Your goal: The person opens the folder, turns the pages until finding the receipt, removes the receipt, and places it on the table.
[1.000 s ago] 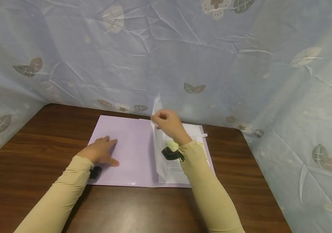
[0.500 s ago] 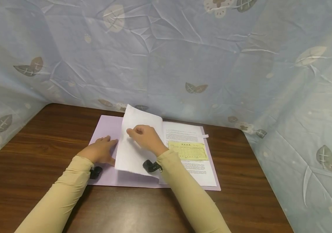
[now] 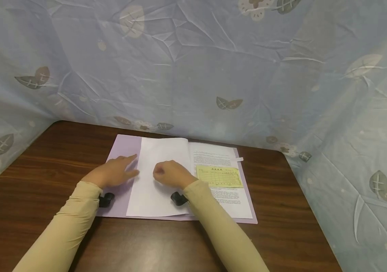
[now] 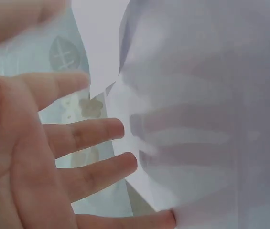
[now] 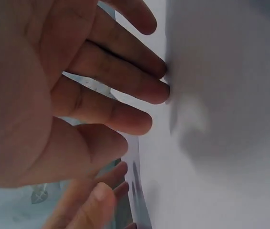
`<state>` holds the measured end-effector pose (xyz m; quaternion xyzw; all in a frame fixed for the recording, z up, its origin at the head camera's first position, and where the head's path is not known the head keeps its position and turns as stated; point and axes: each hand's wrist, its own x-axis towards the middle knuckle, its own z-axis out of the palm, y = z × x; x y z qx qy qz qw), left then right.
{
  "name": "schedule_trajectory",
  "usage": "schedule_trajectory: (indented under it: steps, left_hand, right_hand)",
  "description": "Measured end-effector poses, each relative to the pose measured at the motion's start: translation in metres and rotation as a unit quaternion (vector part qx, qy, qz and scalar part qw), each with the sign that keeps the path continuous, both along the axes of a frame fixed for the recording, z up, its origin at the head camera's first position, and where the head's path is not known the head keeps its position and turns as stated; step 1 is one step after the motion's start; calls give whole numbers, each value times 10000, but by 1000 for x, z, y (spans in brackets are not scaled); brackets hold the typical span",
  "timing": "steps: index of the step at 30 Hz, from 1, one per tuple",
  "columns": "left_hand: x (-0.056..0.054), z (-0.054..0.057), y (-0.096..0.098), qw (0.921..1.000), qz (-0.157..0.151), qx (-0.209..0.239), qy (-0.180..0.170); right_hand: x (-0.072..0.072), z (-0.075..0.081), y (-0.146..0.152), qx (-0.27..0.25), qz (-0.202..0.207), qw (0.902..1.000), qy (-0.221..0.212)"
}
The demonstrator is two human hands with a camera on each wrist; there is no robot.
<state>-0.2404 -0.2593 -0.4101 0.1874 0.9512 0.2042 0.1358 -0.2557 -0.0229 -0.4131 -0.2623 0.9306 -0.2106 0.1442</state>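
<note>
A lavender folder (image 3: 125, 145) lies spread flat on the table in the head view. A white sheet (image 3: 164, 149), blank side up, covers much of its left cover. My right hand (image 3: 173, 174) rests on this sheet; in the right wrist view its loosely bent fingertips (image 5: 158, 93) touch the paper and hold nothing. Toward the folder's left side is my left hand (image 3: 113, 173), fingers spread, near the sheet's left edge. In the left wrist view, its little fingertip (image 4: 166, 218) meets the pale surface. On the right cover lies a printed page (image 3: 213, 153) bearing a yellow form slip (image 3: 218, 176).
The dark wooden table (image 3: 281, 226) extends around the folder. A pale blue patterned cloth (image 3: 196, 68) hangs behind and at both sides. A small white tab (image 3: 239, 159) sticks out past the folder's right edge.
The white sheet has turned over from the right side and now lies on the left cover. My right hand released it and moved left and down. My left hand shifted slightly left.
</note>
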Motion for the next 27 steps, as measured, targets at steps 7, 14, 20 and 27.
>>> schedule_trajectory:
  steps: [7, 14, 20, 27]
  left_hand:
    - [3, -9, 12, 9987, 0, -424, -286]
    - [3, -9, 14, 9983, 111, -513, -245]
    - [6, -6, 14, 9984, 138, -472, -282]
    - [4, -8, 15, 9980, 126, -526, -322]
  right_hand:
    - [-1, -1, 9, 63, 382, 9992, -91]
    - [-5, 7, 52, -431, 255, 9982, 328]
    - [-9, 19, 128, -1223, -562, 9886, 679]
    - [-7, 13, 216, -1191, -2003, 9686, 864]
